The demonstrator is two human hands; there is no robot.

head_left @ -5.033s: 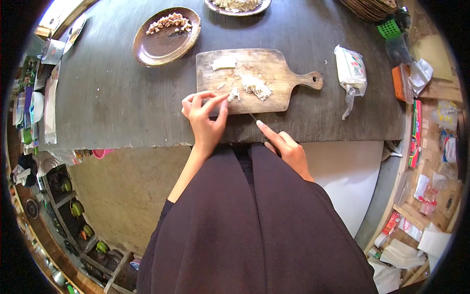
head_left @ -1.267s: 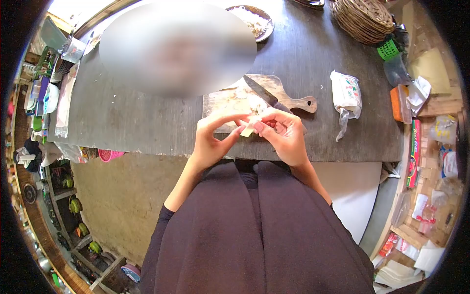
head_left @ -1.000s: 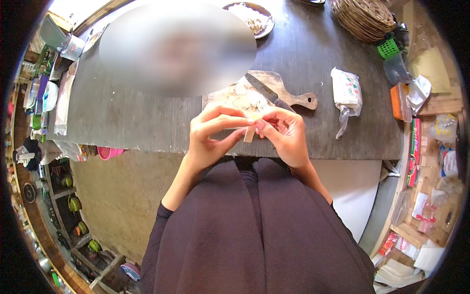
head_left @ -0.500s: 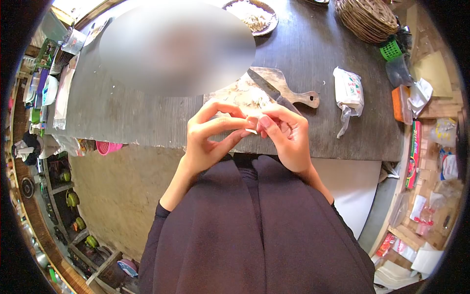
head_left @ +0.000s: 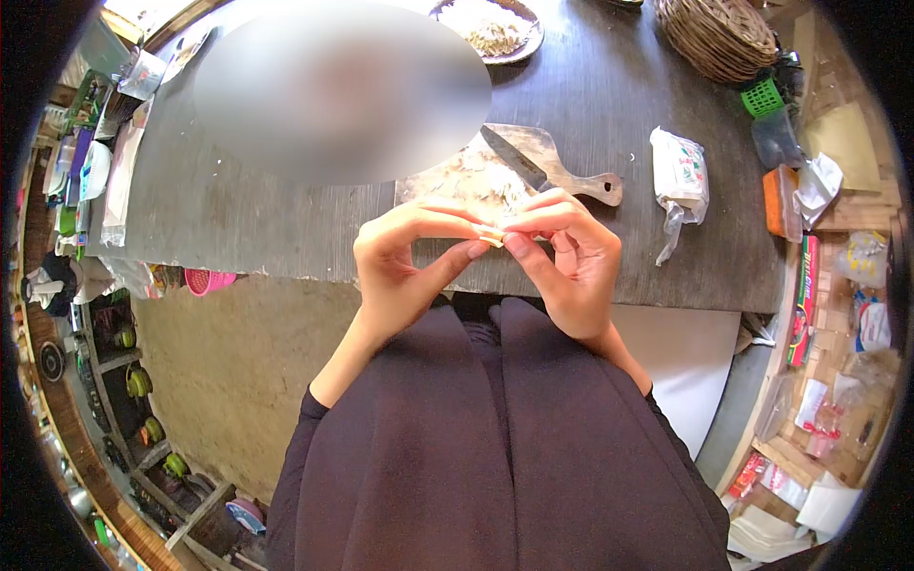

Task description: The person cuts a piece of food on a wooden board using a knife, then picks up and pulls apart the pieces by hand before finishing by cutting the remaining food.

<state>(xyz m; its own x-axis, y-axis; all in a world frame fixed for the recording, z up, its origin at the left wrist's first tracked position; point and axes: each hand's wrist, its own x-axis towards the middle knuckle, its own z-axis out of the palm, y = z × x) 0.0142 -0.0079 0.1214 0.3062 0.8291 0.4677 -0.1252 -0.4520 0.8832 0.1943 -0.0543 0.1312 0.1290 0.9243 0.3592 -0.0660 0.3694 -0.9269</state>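
Note:
Between the fingertips of my left hand [head_left: 405, 257] and my right hand [head_left: 568, 257] is a small pale piece [head_left: 491, 237], pinched from both sides. Both hands are closed on it, just in front of the wooden cutting board [head_left: 545, 150]. Pale scraps [head_left: 466, 181] lie on the board, partly hidden by my hands. A knife [head_left: 514, 157] rests across the board, its blade pointing away to the upper left and its handle partly behind my right hand.
On the dark table [head_left: 286, 228] are a bowl of pale shreds [head_left: 495, 33], a white plastic package [head_left: 679, 176] and a coiled wicker stack [head_left: 714, 38]. An orange container [head_left: 783, 202] stands at the right edge. A blurred area covers the upper left.
My right hand has shifted slightly right and its fingers have spread from the knuckles. The small piece now sits more level between the fingertips, and more of the knife shows.

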